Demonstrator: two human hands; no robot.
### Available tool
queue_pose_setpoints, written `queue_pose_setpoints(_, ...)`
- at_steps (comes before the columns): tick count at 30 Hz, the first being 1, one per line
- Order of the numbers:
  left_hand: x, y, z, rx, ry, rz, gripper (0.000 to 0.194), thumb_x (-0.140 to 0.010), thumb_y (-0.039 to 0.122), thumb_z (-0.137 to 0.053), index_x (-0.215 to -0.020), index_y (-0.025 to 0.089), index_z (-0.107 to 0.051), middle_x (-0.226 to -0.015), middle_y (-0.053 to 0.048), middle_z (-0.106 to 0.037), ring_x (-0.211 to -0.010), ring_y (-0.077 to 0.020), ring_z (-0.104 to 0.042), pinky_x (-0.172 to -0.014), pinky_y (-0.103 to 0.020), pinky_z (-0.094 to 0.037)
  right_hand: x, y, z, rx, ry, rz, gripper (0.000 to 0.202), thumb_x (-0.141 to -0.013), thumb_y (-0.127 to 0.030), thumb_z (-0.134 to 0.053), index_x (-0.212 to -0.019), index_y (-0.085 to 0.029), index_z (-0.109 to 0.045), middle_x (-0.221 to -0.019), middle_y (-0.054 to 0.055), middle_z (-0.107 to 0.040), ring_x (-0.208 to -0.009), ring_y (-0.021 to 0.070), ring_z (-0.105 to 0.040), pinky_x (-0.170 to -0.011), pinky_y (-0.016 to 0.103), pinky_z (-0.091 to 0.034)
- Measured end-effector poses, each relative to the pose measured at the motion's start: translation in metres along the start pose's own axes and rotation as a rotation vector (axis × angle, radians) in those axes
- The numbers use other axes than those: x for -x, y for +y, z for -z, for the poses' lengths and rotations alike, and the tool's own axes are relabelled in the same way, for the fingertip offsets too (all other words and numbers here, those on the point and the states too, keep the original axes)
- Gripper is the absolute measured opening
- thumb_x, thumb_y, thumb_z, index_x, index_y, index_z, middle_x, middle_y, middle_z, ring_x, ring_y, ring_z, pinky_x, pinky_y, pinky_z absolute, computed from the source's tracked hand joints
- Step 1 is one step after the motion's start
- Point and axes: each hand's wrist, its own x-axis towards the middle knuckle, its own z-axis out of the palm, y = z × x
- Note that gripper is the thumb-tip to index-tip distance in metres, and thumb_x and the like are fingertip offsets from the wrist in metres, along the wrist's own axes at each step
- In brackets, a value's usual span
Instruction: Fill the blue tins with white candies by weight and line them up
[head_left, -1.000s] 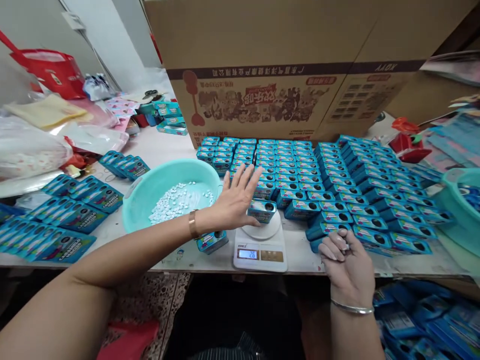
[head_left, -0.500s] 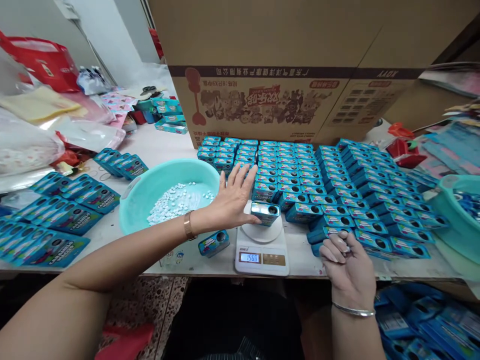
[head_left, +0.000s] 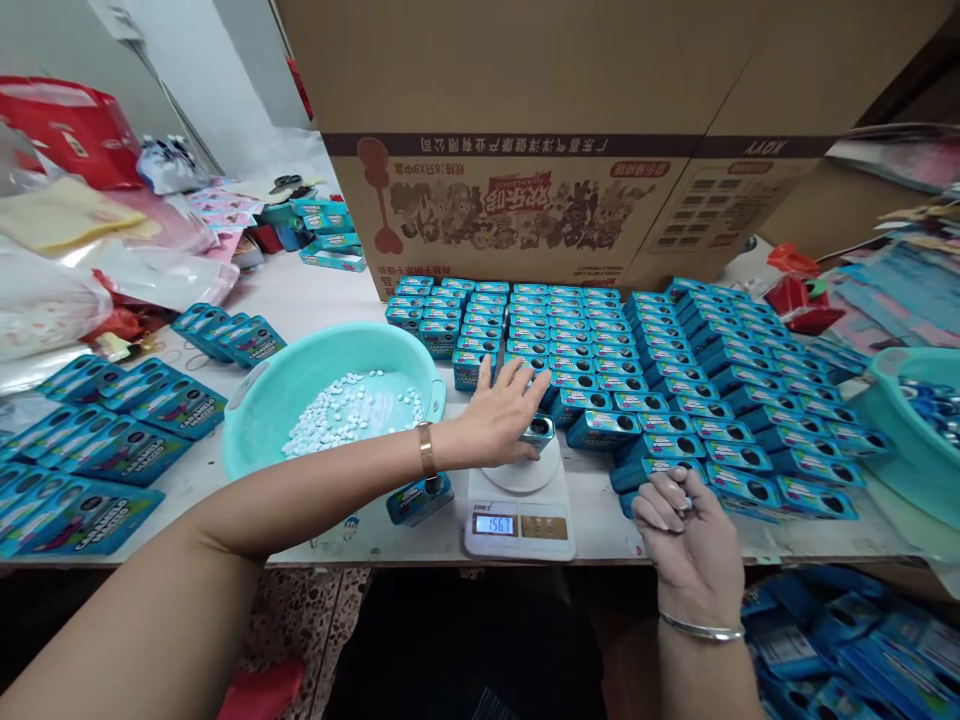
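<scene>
A small blue box with a round dark opening (head_left: 538,428) stands on the round pan of a white kitchen scale (head_left: 517,525), whose lit display shows digits. My left hand (head_left: 495,415) reaches over the box from the left, fingers spread and thumb low by its near side, partly hiding it. My right hand (head_left: 686,530) is palm up right of the scale, fingers curled together around a small pale thing I cannot make out. Another blue box (head_left: 420,498) lies left of the scale, below my left wrist. A turquoise basin (head_left: 247,420) holds many small white pellets.
Rows of blue boxes (head_left: 607,345) fill the table behind and right of the scale, before a large cardboard carton (head_left: 525,70). More blue boxes (head_left: 124,480) stand at the left. A second turquoise basin (head_left: 885,420) is at the right edge, above a pile of blue boxes (head_left: 855,640).
My left hand has moved right and slightly down, now covering more of the box on the scale. My right hand stays curled in nearly the same place. The view has shifted slightly.
</scene>
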Motion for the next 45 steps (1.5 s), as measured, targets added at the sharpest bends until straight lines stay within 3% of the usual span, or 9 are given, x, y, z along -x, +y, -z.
queue_pose_setpoints(5,0.003,-0.004,-0.001,0.079,-0.156,-0.034,0.027,-0.088,0.034,-0.064,-0.107,0.017,-0.059,-0.108,-0.010,-0.069,-0.106,-0.0299,-0.063,-0.106,-0.054,-0.037,0.001,0.002,-0.005,-0.025,0.014,-0.019,0.030,-0.070,-0.016,-0.079,-0.076,-0.017,-0.050,-0.056,-0.011,-0.036,-0.039,0.0021,-0.029,-0.035,0.014,-0.030)
queue_pose_setpoints(9,0.027,-0.016,0.029,0.245,-0.010,0.047,0.036,-0.090,0.039,-0.063,-0.117,0.016,-0.056,-0.116,-0.010,-0.066,-0.102,-0.0261,-0.065,-0.083,-0.035,-0.050,0.000,0.003,-0.006,-0.050,0.023,-0.043,0.028,-0.071,-0.015,-0.077,-0.077,-0.017,-0.050,-0.056,-0.011,-0.036,-0.039,0.0026,-0.030,-0.034,0.015,-0.031)
queue_pose_setpoints(16,0.089,-0.068,0.115,0.070,0.262,0.265,0.038,-0.083,0.044,-0.067,-0.113,0.020,-0.063,-0.106,-0.006,-0.070,-0.094,-0.0226,-0.065,-0.080,-0.031,-0.048,-0.009,0.014,-0.011,-0.041,0.011,-0.080,0.024,-0.074,-0.011,-0.073,-0.077,-0.017,-0.050,-0.055,-0.010,-0.036,-0.037,0.0027,-0.030,-0.033,0.013,-0.031)
queue_pose_setpoints(22,0.130,-0.125,0.077,-0.204,-0.212,0.499,0.012,-0.076,0.028,-0.060,-0.080,0.018,-0.066,-0.085,-0.010,-0.073,-0.072,-0.0232,-0.065,-0.057,-0.030,-0.038,-0.012,0.017,-0.019,-0.026,0.004,-0.107,0.026,-0.078,-0.013,-0.072,-0.074,-0.019,-0.047,-0.057,-0.008,-0.037,-0.038,0.0038,-0.032,-0.033,0.015,-0.032)
queue_pose_setpoints(26,0.146,-0.139,0.070,-0.218,-0.210,0.521,0.012,-0.075,0.026,-0.058,-0.079,0.017,-0.065,-0.084,-0.012,-0.072,-0.072,-0.0245,-0.065,-0.055,-0.030,-0.036,-0.013,0.017,-0.020,-0.039,0.063,-0.125,0.027,-0.076,-0.012,-0.071,-0.074,-0.020,-0.045,-0.057,-0.008,-0.036,-0.037,0.0040,-0.031,-0.032,0.016,-0.029)
queue_pose_setpoints(32,0.145,-0.131,0.107,-0.155,0.000,0.501,0.029,-0.079,0.038,-0.063,-0.100,0.019,-0.067,-0.094,-0.008,-0.073,-0.081,-0.0233,-0.066,-0.066,-0.031,-0.044,-0.014,0.018,-0.021,0.014,-0.014,-0.098,0.028,-0.077,-0.014,-0.071,-0.073,-0.021,-0.044,-0.057,-0.008,-0.035,-0.038,0.0050,-0.028,-0.033,0.018,-0.028)
queue_pose_setpoints(36,0.128,-0.106,0.111,0.049,0.134,0.433,0.033,-0.081,0.040,-0.067,-0.106,0.018,-0.067,-0.096,-0.006,-0.073,-0.081,-0.0212,-0.066,-0.070,-0.030,-0.046,-0.010,0.020,-0.026,0.008,0.002,-0.081,0.028,-0.075,-0.014,-0.072,-0.074,-0.020,-0.045,-0.056,-0.009,-0.034,-0.038,0.0038,-0.027,-0.033,0.015,-0.027)
queue_pose_setpoints(40,0.091,-0.068,0.087,0.197,0.191,0.232,0.038,-0.083,0.042,-0.070,-0.113,0.020,-0.065,-0.103,-0.005,-0.072,-0.089,-0.0218,-0.066,-0.080,-0.033,-0.047,-0.005,0.019,-0.028,0.018,-0.027,-0.058,0.030,-0.072,-0.015,-0.076,-0.074,-0.019,-0.047,-0.056,-0.010,-0.034,-0.039,0.0027,-0.027,-0.034,0.013,-0.028)
queue_pose_setpoints(45,0.038,-0.026,0.032,0.150,0.084,0.003,0.033,-0.083,0.044,-0.070,-0.106,0.020,-0.067,-0.106,-0.008,-0.073,-0.105,-0.0283,-0.062,-0.106,-0.049,-0.033,0.001,0.012,-0.017,0.050,-0.061,-0.028,0.032,-0.070,-0.019,-0.080,-0.077,-0.018,-0.049,-0.056,-0.011,-0.035,-0.039,0.0028,-0.028,-0.036,0.014,-0.030)
